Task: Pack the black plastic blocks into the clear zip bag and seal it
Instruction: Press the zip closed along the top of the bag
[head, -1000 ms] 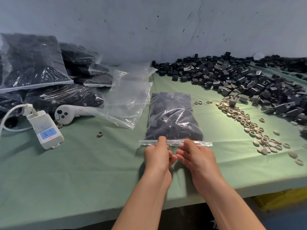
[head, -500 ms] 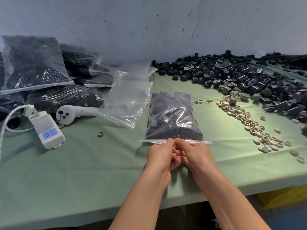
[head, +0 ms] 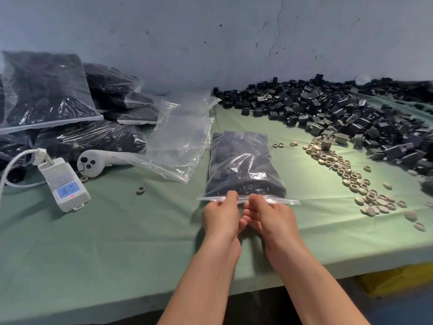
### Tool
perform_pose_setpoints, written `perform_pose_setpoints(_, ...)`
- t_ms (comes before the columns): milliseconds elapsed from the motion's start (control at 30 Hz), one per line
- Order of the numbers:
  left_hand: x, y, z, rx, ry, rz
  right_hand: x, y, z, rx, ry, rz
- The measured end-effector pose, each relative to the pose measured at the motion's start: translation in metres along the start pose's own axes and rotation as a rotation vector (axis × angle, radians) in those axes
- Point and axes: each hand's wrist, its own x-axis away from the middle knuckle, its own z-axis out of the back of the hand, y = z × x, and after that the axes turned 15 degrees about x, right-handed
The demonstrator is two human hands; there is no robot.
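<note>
Lying flat on the table, whose top is covered in smooth pale-green cloth, the clear zip bag sits just ahead of the person, near the middle of the table. It is a glossy, crinkled plastic rectangle, bulging and dark with the black blocks packed inside; light glints off its wrinkles. Its zip strip runs along the near edge as a thin, clear band. The left hand and right hand are side by side at the middle of that strip, fingers curled, each pinching it between fingertips and thumb. Whether the strip is pressed shut along its whole length I cannot tell.

To the right and behind, loose blocks lie heaped against the wall: small, boxy, matte black pieces. A trail of little beige rings curves beside them. Left of the bag lie floppy empty bags, and beyond them a stack of filled bags. A white plastic power socket with a blue face rests near a rounded white handle.
</note>
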Motion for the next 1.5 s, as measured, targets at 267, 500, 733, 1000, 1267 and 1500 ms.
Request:
perform_pose_setpoints(267,-0.011,0.004,0.018,-0.057,0.061,-0.139,-0.001,-0.002,0.007,-0.052,0.068,-0.067)
perform_pose_setpoints(500,-0.014,0.011,0.028,-0.111,0.046,-0.252,-0.006,-0.008,0.027,-0.118,0.205,-0.078)
perform_pose_setpoints(733,-0.005,0.023,0.023,-0.025,-0.002,-0.243,-0.008,-0.015,0.021,-0.184,0.311,0.027)
perform_pose_setpoints(1000,0.046,0.115,-0.006,0.111,-0.235,-0.571,0.043,-0.103,0.003,-0.307,0.274,0.442)
perform_pose_setpoints(1267,0.015,0.304,-0.063,0.05,-0.052,-0.828,0.017,-0.26,-0.115,-0.267,-0.081,0.402)
perform_pose_setpoints(1500,0.0,0.464,-0.046,-0.074,-0.025,-1.39,-0.004,-0.359,-0.249,-0.251,-0.302,0.689)
